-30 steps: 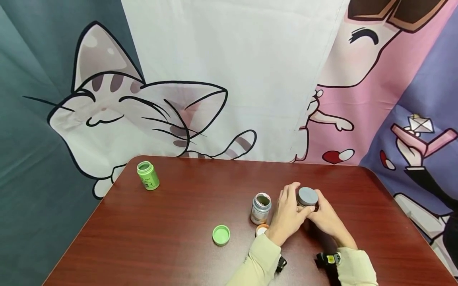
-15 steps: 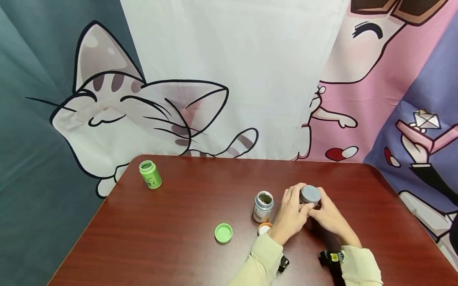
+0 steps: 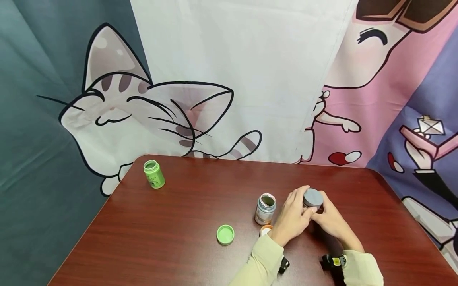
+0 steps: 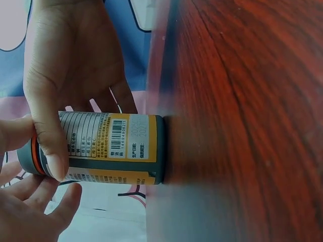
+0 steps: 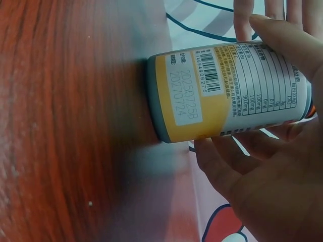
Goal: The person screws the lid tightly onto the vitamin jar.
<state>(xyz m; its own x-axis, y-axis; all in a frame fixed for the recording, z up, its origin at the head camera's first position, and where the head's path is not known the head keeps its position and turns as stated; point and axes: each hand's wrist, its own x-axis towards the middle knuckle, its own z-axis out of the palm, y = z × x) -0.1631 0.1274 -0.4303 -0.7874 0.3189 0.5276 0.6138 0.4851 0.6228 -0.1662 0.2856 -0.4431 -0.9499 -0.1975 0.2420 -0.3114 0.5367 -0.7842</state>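
Change: hardly any over the last second; everything sits slightly farther right in the head view, likely the camera turning.
Capped jar (image 4: 108, 138): right of centre in the head view, between both hands, upright, base at or just above the table (image 3: 171, 222).
Left hand (image 3: 290, 220): fingers bent about the grey cap (image 3: 313, 197), thumb in front.
Right hand (image 3: 333, 223): curled round the jar's body, thumb across its front.
Meaning: the cap remains on; whether it has loosened, I cannot tell.
Uncapped grey jar (image 3: 264, 212): beside the left hand.
Orange-rimmed lid (image 3: 266, 230): partly hidden by the left wrist.
Green jar (image 3: 154, 175): uncapped, left of frame; green lid (image 3: 225, 235) lower centre.
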